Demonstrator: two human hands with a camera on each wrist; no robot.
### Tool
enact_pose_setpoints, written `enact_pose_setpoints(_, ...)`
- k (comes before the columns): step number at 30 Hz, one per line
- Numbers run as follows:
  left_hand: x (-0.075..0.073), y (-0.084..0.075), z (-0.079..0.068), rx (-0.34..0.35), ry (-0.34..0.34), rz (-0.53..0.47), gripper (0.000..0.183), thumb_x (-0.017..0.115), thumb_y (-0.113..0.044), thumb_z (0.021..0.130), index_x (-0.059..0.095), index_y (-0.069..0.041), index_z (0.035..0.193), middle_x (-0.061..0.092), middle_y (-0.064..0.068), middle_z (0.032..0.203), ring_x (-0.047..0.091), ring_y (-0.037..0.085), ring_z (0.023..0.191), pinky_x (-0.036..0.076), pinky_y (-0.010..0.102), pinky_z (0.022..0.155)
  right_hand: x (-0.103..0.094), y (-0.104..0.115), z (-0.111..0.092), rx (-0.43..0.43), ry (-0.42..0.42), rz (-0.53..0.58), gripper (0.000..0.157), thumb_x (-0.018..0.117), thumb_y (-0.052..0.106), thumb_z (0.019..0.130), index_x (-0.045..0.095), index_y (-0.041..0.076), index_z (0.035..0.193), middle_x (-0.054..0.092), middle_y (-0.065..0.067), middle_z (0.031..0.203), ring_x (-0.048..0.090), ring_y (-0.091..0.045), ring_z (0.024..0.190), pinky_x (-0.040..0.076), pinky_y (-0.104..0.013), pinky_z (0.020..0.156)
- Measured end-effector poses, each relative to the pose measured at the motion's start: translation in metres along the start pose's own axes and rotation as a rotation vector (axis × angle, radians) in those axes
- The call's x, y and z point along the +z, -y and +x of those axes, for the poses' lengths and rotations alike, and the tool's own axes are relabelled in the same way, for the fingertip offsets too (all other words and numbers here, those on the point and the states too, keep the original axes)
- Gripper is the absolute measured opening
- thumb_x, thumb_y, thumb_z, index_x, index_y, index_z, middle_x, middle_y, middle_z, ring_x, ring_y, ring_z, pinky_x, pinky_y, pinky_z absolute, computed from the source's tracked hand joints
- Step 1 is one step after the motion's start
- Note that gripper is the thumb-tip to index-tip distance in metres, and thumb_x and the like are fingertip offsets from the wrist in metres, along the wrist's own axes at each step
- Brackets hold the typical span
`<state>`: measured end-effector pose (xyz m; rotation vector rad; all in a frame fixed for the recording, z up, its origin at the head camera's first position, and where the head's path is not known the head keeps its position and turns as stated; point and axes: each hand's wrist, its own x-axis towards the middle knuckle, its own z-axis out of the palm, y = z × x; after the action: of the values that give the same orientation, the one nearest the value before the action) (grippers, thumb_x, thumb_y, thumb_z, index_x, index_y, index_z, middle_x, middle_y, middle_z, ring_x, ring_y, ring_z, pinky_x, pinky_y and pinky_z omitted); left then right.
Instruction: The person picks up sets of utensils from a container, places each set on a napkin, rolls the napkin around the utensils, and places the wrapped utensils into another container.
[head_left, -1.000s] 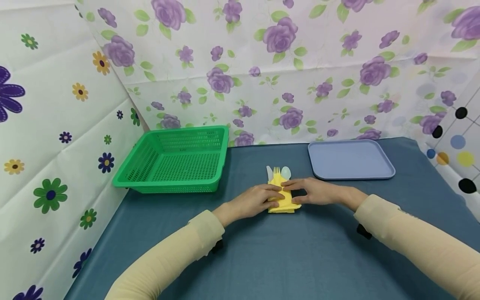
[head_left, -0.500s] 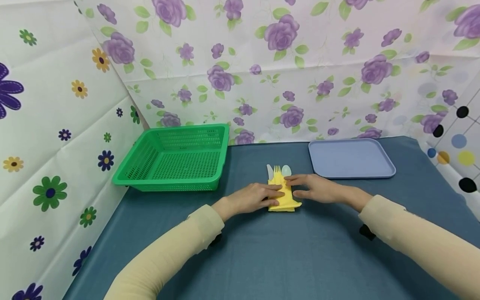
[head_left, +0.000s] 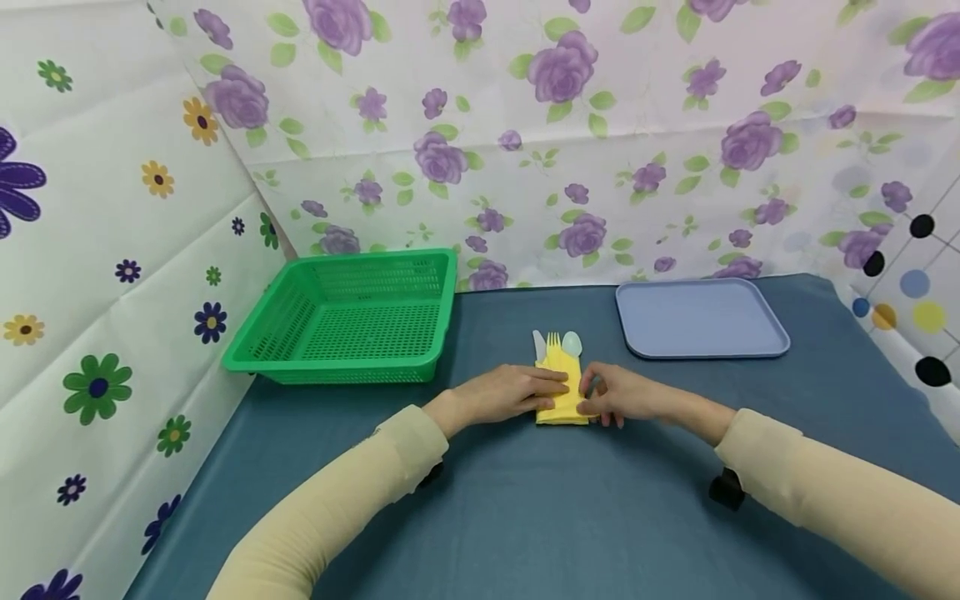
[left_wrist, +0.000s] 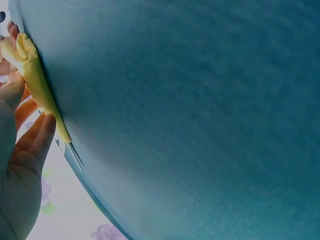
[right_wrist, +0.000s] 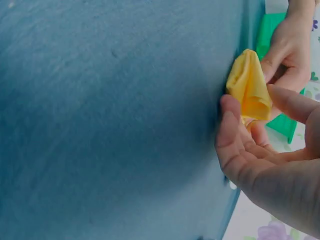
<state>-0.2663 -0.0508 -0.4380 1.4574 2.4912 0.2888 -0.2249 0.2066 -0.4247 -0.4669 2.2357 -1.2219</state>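
Observation:
A folded yellow napkin lies on the blue cloth in front of me. Out of its far end stick a whitish knife, a yellow fork and a pale green spoon. My left hand rests from the left with its fingers straight across the napkin. On the other side my right hand pinches the near right edge, fingers bent. In the right wrist view the thumb and fingertips sit on either side of the napkin's rolled end. The cutlery handles are hidden inside the napkin.
A green slotted basket stands at the back left. At the back right lies a pale blue tray. Flowered sheets hang behind and to the left of the blue-covered table.
My right hand has drawn down toward the near right corner and bent its fingers around the edge. The flap that stuck out there no longer shows. My left hand stays on the napkin.

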Motion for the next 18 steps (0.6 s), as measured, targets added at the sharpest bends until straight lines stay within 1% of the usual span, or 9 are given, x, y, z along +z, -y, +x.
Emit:
enact_pose_setpoints(4,-0.002,0.001,0.001,0.006,0.017,-0.031,0.046,0.050,-0.038,0.111,0.055,-0.020,0.153,0.047,-0.003,0.161,0.041,0.014,0.149,0.038,0.034,0.120,0.003,-0.005,0.002,-0.018,0.019,0.047,0.026,0.065,0.006,0.100,0.052,-0.005,0.118,0.066,-0.016,0.082,0.064,-0.027,0.075,0.055,-0.035,0.062)
enact_pose_setpoints(8,-0.007,0.002,0.001,0.004,0.022,-0.048,0.045,0.053,-0.037,0.110,0.057,-0.019,0.151,0.050,-0.002,0.158,0.043,0.014,0.148,0.038,0.033,0.120,0.003,-0.005,0.004,-0.052,0.037,0.082,0.020,0.060,0.001,0.101,0.051,-0.005,0.117,0.066,-0.019,0.085,0.067,-0.031,0.080,0.059,-0.039,0.070)
enact_pose_setpoints(11,-0.010,0.003,0.001,0.003,0.024,-0.056,0.046,0.055,-0.038,0.109,0.058,-0.018,0.150,0.052,-0.001,0.156,0.044,0.015,0.147,0.038,0.033,0.119,0.003,-0.003,0.005,-0.059,0.049,0.098,0.017,0.056,-0.004,0.100,0.050,-0.005,0.116,0.065,-0.021,0.089,0.069,-0.032,0.081,0.061,-0.043,0.075)
enact_pose_setpoints(14,-0.010,0.003,0.002,0.000,0.033,-0.057,0.050,0.056,-0.042,0.108,0.055,-0.019,0.152,0.052,-0.002,0.156,0.044,0.014,0.146,0.038,0.034,0.119,0.002,-0.001,0.007,-0.054,0.054,0.100,0.017,0.053,-0.007,0.098,0.049,-0.006,0.115,0.063,-0.020,0.091,0.070,-0.031,0.081,0.062,-0.045,0.076)
enact_pose_setpoints(16,-0.010,0.003,0.003,-0.001,0.033,-0.063,0.053,0.055,-0.045,0.107,0.053,-0.020,0.153,0.053,-0.003,0.155,0.047,0.013,0.144,0.040,0.034,0.118,0.002,0.000,0.008,-0.050,0.054,0.101,0.018,0.052,-0.009,0.097,0.050,-0.007,0.114,0.061,-0.020,0.092,0.070,-0.031,0.080,0.063,-0.045,0.076)
enact_pose_setpoints(18,-0.008,0.003,0.003,-0.001,0.027,-0.071,0.054,0.055,-0.048,0.107,0.051,-0.021,0.153,0.057,-0.003,0.148,0.054,0.011,0.134,0.043,0.034,0.113,0.002,0.000,0.009,-0.043,0.054,0.102,0.017,0.052,-0.010,0.096,0.050,-0.008,0.113,0.059,-0.020,0.093,0.070,-0.030,0.080,0.063,-0.044,0.077)
